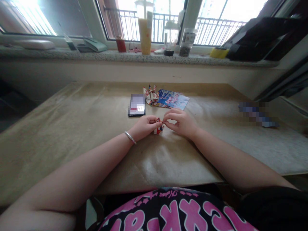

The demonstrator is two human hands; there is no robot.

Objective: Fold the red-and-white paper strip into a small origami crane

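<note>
My left hand (147, 125), with a silver bangle at its wrist, pinches a small folded piece of printed paper (158, 130) in red, white and blue just above the table. The thumb and fingers of my right hand (179, 122) are closed at the paper's right edge, fingertips close to those of the left. Beyond the left hand lies a dark-edged phone (137, 106) with a lit screen. Farther back sits a cluster of folded paper shapes (151, 96) in cream, red and blue. Touching it on the right are several blue printed sheets (174, 99).
A tan cover spreads over the table (72, 134). At far right lies a blurred bluish strip (258, 114). Along the stone windowsill (96, 57) stand a tall yellow-filled cup (145, 35), a red container (120, 44), clear cups, a yellow object (218, 52) and a black bag-like item (255, 41).
</note>
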